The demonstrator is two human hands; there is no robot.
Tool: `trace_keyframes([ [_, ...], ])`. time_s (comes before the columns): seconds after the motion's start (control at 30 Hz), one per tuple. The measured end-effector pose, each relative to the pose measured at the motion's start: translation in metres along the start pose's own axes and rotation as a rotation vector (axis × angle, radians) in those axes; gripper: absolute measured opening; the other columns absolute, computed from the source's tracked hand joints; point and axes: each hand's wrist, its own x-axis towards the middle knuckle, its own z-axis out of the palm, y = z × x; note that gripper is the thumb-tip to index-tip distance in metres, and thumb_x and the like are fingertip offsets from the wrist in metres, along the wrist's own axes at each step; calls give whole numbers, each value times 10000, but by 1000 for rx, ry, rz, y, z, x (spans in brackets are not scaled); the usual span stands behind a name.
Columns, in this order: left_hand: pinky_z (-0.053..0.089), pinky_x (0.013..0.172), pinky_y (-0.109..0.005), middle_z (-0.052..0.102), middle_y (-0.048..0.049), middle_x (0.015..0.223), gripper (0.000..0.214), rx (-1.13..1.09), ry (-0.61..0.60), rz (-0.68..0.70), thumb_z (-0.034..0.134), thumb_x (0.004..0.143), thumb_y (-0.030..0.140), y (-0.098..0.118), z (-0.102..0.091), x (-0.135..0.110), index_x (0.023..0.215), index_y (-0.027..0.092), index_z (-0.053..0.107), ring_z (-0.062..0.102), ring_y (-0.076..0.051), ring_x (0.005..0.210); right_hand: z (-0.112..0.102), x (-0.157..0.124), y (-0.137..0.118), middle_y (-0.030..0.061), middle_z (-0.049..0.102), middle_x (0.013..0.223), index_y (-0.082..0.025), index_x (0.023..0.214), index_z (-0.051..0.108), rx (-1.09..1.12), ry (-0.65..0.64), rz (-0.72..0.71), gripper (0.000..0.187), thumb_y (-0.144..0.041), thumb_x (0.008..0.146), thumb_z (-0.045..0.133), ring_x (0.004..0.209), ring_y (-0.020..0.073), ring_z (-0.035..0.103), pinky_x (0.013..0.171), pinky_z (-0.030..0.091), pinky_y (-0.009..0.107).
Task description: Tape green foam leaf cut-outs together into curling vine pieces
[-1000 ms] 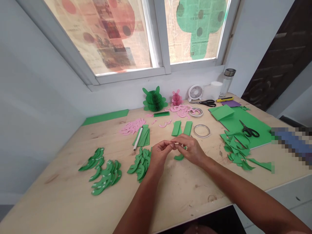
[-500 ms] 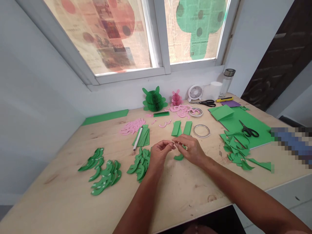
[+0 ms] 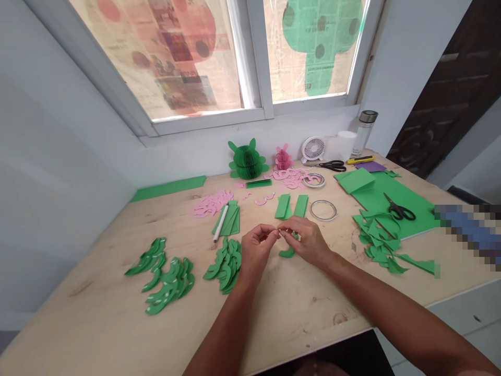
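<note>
Fingertip to fingertip over the middle of the table, my left hand [image 3: 255, 250] and my right hand [image 3: 309, 241] are both closed in a pinch. A tiny pale bit shows between them, too small to name. Below my right hand lies a curved green paper piece [image 3: 287, 253], partly covered by the fingers. Beside my left wrist is a pile of wavy green paper pieces [image 3: 225, 263]. Beyond my hands are folded green paper strips [image 3: 300, 205] and a thin roll of tape [image 3: 324, 210].
Left are green curved pieces with white marks [image 3: 170, 287]. A white pen [image 3: 221, 223] rests on green strips. Pink cutouts [image 3: 213, 202] and a green honeycomb paper figure [image 3: 247, 161] stand further back. At right are black scissors [image 3: 400, 209] and green scraps [image 3: 378, 237].
My fingertips have shifted very slightly and the pale bit between them shows less. Everything on the table stays where it was.
</note>
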Motion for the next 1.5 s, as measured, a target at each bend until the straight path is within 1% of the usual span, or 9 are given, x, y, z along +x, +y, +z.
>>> trace_keyframes([
  [0.2, 459, 624, -241, 648, -12, 663, 147, 96, -12, 64, 660, 681, 298, -5, -1, -1, 698, 154, 633, 577, -127, 628, 0, 1, -1, 24, 624, 721, -173, 782, 629, 34, 18, 45, 130, -150, 804, 503, 634, 118, 536, 582, 395, 230],
  [0.4, 466, 648, -257, 655, -14, 687, 141, 179, 10, 155, 638, 711, 300, -3, 0, -2, 728, 161, 631, 589, -138, 652, 2, 4, 0, -17, 557, 612, -163, 755, 605, 211, -21, 304, 82, -183, 763, 526, 550, 97, 480, 509, 363, 207],
  [0.47, 469, 665, -260, 656, -13, 714, 110, 233, 64, 234, 621, 732, 276, 1, 0, -4, 759, 171, 631, 597, -141, 679, 2, 5, 2, -22, 544, 600, -159, 756, 597, 308, -30, 391, 86, -214, 759, 532, 535, 94, 466, 497, 357, 206],
  [0.57, 469, 696, -267, 654, -16, 773, 65, 374, 122, 446, 595, 759, 216, 6, 1, -8, 800, 186, 636, 601, -143, 737, 3, 5, 5, -26, 531, 601, -154, 750, 588, 460, -36, 460, 103, -245, 748, 538, 527, 89, 458, 491, 355, 206],
  [0.67, 471, 717, -288, 654, -28, 790, 105, 481, 83, 651, 568, 779, 164, 8, 3, -10, 843, 196, 645, 594, -157, 785, 5, 5, 7, -26, 532, 608, -154, 743, 594, 550, -42, 487, 117, -263, 738, 551, 537, 90, 467, 505, 365, 211],
  [0.73, 472, 717, -308, 657, -36, 782, 139, 536, 76, 706, 550, 792, 154, 7, 3, -9, 878, 201, 649, 586, -170, 792, 5, 5, 7, -22, 544, 619, -152, 752, 603, 585, -47, 503, 126, -270, 731, 563, 551, 93, 485, 522, 379, 216],
  [0.93, 477, 709, -322, 655, -41, 779, 161, 590, 82, 700, 549, 802, 171, 1, 1, -5, 929, 199, 644, 580, -177, 784, 4, 6, 3, -17, 569, 630, -148, 770, 608, 655, -56, 543, 138, -273, 714, 598, 562, 94, 509, 534, 392, 217],
  [1.33, 463, 718, -316, 661, -24, 710, 94, 707, 167, 790, 576, 780, 133, 2, 1, -7, 818, 184, 645, 580, -176, 764, 4, 7, 2, -5, 601, 630, -146, 727, 629, 712, -81, 547, 163, -308, 721, 616, 565, 94, 516, 555, 426, 230],
  [1.5, 460, 721, -321, 655, -22, 683, 104, 729, 215, 794, 566, 770, 114, 2, 2, -7, 797, 179, 643, 584, -181, 762, 3, 7, 1, 15, 631, 674, -139, 779, 656, 724, -95, 535, 206, -334, 732, 609, 568, 94, 520, 560, 438, 240],
])
